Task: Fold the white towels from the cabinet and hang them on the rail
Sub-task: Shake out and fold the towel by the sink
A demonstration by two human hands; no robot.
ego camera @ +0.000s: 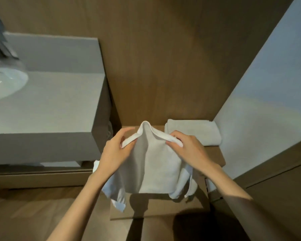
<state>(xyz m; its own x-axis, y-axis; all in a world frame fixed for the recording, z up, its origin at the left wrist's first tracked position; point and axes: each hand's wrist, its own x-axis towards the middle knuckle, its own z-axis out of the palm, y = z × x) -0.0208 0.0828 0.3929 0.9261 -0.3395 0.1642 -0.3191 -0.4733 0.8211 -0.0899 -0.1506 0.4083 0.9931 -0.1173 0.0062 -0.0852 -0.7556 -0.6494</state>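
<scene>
Here, the left hand (117, 148) and the right hand (188, 146) each pinch the top edge of a white towel (155, 167), and the middle of that edge pokes up between them. The towel hangs down from the hands in loose folds, in front of a brown shelf (214, 153). A folded towel (196, 131) lies on that shelf just behind the right hand, and a grey worktop (47, 105) with a white sink (3, 82) is off to the left.

We are reaching both bare forearms forward and inward, wrists bent; our left hand (116, 148) and right hand (188, 147) are each pinching closed, thumbs facing one another, knuckles turned upward.
</scene>
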